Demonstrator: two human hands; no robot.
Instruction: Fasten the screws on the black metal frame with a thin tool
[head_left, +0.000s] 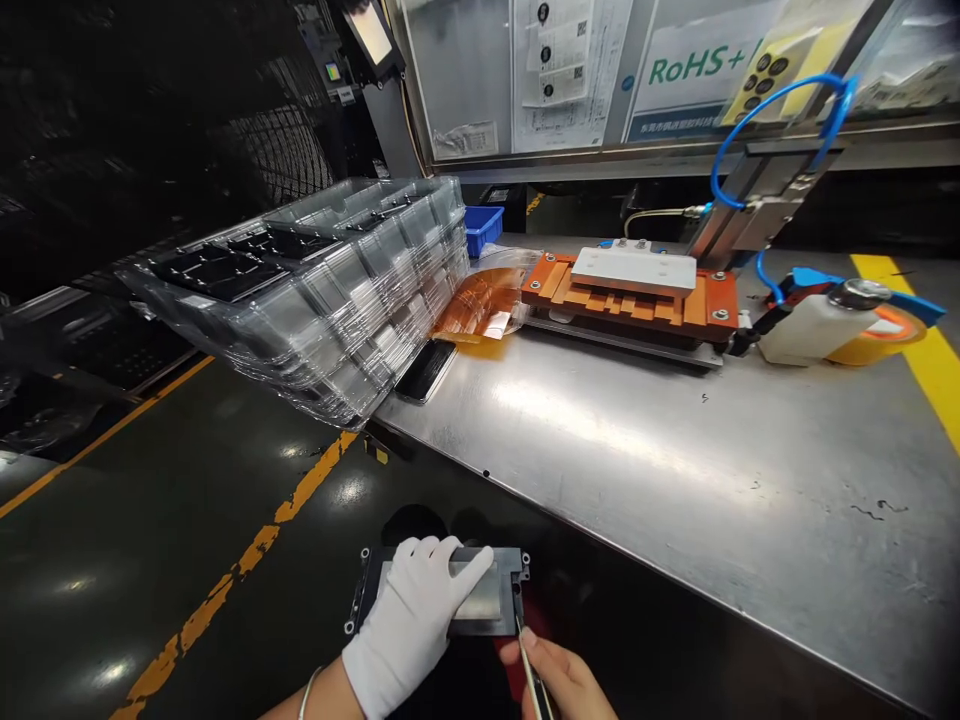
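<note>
left hand [411,625]: gloved fingers pressing flat dark rectangular metal-faced panel [450,592] | right hand [559,680]: fingers pinching thin metal tweezers [525,650] | risk: tip may slip, scratching panel edge

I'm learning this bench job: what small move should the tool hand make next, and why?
Probably ease the thin tool in the bare right hand along the dark frame part's right edge: its tip already sits there, and the gloved left hand presses the part flat.

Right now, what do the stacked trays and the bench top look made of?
Stacked trays: thin clear plastic, glossy, the layers showing through each other. Bench top: bare metal, likely stainless steel, brushed grey with soft lamp glare and fine scratches.
</note>
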